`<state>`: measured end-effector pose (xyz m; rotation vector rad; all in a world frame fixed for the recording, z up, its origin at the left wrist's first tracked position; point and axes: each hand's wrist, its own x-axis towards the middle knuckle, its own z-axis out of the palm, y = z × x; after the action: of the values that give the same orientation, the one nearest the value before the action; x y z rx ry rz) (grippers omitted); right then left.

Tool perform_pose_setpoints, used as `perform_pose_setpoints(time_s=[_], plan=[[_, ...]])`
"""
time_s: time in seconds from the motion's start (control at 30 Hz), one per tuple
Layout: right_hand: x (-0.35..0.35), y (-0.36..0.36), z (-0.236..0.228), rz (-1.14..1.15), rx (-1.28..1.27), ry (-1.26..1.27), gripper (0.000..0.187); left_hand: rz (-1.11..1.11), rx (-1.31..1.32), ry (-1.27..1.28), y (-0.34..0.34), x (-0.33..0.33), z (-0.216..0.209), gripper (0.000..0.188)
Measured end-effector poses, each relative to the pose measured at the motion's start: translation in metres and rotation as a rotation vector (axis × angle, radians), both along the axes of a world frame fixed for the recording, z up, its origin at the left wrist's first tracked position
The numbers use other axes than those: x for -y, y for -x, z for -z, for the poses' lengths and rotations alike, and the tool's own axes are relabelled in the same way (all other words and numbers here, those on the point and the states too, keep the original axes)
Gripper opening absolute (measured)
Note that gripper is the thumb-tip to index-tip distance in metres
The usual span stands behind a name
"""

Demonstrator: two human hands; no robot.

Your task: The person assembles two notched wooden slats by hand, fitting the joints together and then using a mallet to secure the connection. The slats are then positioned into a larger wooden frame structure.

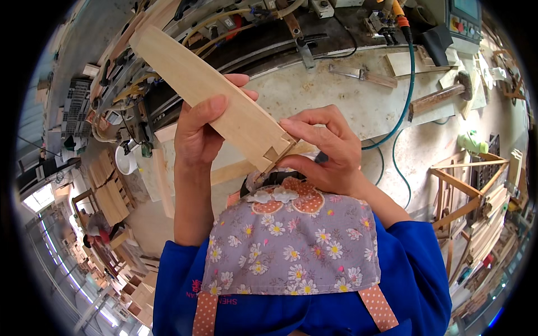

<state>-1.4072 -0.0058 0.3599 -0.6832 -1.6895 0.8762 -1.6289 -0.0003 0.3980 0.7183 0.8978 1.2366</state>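
Note:
A long pale wooden board (216,98) with notched joint cuts at its near end is held up in front of me, slanting from the far left down toward my chest. My left hand (204,120) grips it around the middle, thumb on the upper face and fingertips showing past the far edge. At the notched end, my right hand (330,143) pinches the corner, its index finger on the edge and its thumb beside the cuts. Whether it also holds a small piece there cannot be made out.
A pale worktable (325,95) lies beyond my hands, bearing a chisel (364,74) and a wooden-handled hammer (443,96). Machinery with a dark rail (258,59) runs behind. A teal hose (411,84) hangs down at the right. Wooden frames (459,190) stand on the floor.

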Motion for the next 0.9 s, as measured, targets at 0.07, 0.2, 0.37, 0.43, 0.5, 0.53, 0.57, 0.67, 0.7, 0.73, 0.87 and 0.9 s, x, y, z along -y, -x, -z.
perform_pose_setpoints(time_s=[0.07,0.2,0.37,0.43,0.5,0.53,0.57,0.67,0.7,0.73,0.87,0.9], plan=[[0.000,-0.002,0.000,0.008,-0.001,0.007,0.052,-0.007,-0.004,0.007,-0.001,0.000,0.000,0.045],[-0.002,-0.003,-0.003,0.041,-0.017,-0.014,0.049,0.010,0.002,0.021,-0.004,-0.003,-0.002,0.045],[-0.007,-0.009,-0.006,0.043,0.036,-0.085,0.045,0.005,0.001,0.041,-0.008,-0.005,-0.002,0.047],[-0.008,-0.010,-0.007,0.032,0.039,-0.087,0.046,-0.014,-0.003,0.044,-0.011,-0.006,-0.002,0.047],[-0.010,-0.011,-0.005,0.038,0.024,-0.107,0.047,0.012,-0.002,0.037,-0.011,-0.008,-0.002,0.047],[-0.011,-0.011,-0.005,0.041,0.017,-0.116,0.048,0.025,-0.002,0.034,-0.011,-0.009,-0.002,0.047],[-0.011,-0.010,-0.006,0.049,0.012,-0.099,0.048,0.023,-0.003,0.034,-0.011,-0.009,-0.002,0.047],[-0.011,-0.008,-0.012,0.055,0.010,-0.039,0.047,0.007,-0.003,0.038,-0.012,-0.010,-0.002,0.047],[-0.011,-0.008,-0.014,0.048,0.019,-0.013,0.047,-0.002,0.000,0.042,-0.013,-0.010,-0.002,0.047],[-0.010,-0.008,-0.016,0.043,0.028,0.013,0.046,-0.009,0.003,0.045,-0.014,-0.010,-0.002,0.047],[-0.011,-0.014,-0.015,0.014,0.070,0.011,0.047,0.031,0.003,0.039,-0.013,-0.013,-0.002,0.046],[-0.014,-0.015,-0.016,0.003,0.085,0.014,0.047,0.031,0.007,0.045,-0.014,-0.014,-0.003,0.046]])
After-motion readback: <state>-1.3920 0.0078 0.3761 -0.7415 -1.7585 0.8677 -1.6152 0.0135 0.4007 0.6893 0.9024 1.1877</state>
